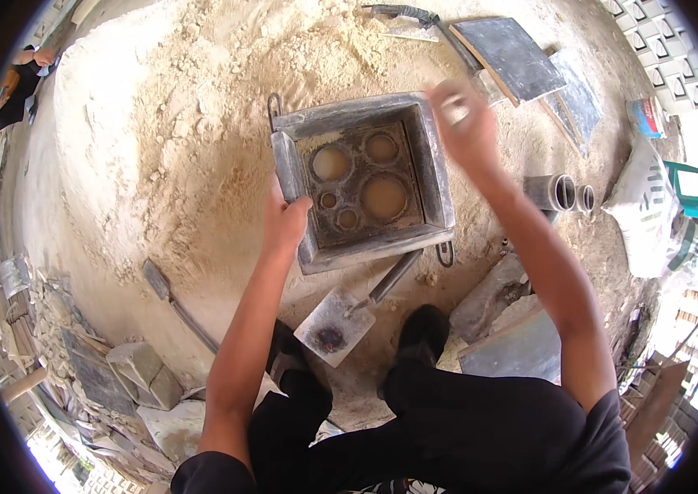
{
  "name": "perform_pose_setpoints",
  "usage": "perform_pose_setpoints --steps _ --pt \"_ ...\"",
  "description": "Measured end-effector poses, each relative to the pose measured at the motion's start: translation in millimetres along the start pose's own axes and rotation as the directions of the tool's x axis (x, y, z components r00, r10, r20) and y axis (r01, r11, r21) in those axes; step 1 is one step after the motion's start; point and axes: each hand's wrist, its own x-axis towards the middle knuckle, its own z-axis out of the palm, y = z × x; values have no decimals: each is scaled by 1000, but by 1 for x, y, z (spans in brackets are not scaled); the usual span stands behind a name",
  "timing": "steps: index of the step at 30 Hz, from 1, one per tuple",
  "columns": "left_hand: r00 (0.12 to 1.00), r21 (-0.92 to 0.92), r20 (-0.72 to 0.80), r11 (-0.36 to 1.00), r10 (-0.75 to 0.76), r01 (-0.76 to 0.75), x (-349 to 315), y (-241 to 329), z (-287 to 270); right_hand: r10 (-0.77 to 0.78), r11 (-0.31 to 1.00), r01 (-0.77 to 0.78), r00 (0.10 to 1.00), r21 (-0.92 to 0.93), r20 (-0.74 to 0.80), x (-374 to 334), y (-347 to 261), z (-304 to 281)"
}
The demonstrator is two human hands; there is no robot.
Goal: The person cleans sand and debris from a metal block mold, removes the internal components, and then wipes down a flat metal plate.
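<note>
Gripping the square metal mould [365,185] wall, the left hand [284,221] could slip if the blurred right hand [462,119], grip unreadable, jolts it.

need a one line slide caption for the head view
Left hand grips the square metal mould on sand; right hand blurred above its far corner.

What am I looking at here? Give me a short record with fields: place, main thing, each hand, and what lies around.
place: outdoor work spot on a heap of pale sand
main thing: square grey mould with round holes in its base, sitting on the sand
left hand: grips the mould's left rim
right hand: raised over the mould's far right corner, blurred; grip unclear
near the feet: flat trowel
right side: two short grey pipes, a white sack
far side: dark slabs
</note>
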Motion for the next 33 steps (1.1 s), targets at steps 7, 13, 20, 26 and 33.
perform_pose_setpoints --steps 7,13,20,26,33 --pt "1000 -11 -7 1000 5 -5 -1 -10 -2 718 580 -814 498 -22 487 7 42 43" --pt "997 -4 56 999 46 -45 -1 -6 -8 677 563 -826 472 16 564 15 19 32" --pt "995 -45 101 999 14 -10 1 -10 -16 538 469 -831 538 300 649 18 43 41" --pt "993 -144 39 984 108 -101 3 -11 -6 528 403 -706 699 582 483 76 78 26" --pt "999 -3 44 1000 20 -20 -4 -14 -13 275 393 -764 628 511 728 56 57 72"
